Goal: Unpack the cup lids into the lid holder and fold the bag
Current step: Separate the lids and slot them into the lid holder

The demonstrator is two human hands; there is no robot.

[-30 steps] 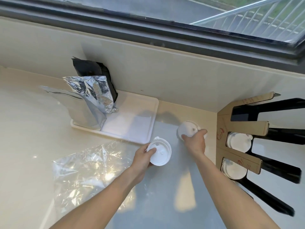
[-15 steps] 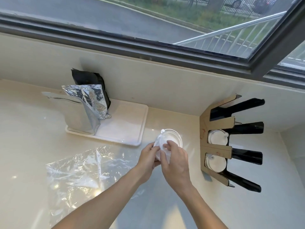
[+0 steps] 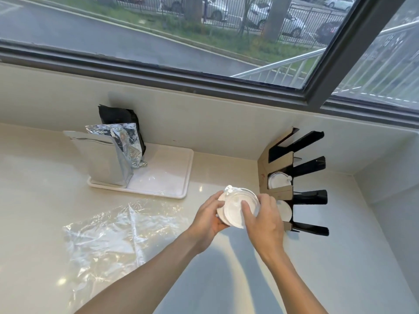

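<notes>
Here the lids (image 3: 238,208) are thin, light and bendy, so hold them by the rim. Both hands clamp them above the worktop (image 3: 340,257): left hand (image 3: 209,219), right hand (image 3: 264,220). The holder (image 3: 281,193) is just beside; the bag (image 3: 113,234) lies flat.

Lids (image 3: 238,209) now nearer holder (image 3: 275,155).

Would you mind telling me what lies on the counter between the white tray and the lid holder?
In the head view, only bare counter lies between the white tray and the lid holder; the held lids sit nearer the camera.
</notes>
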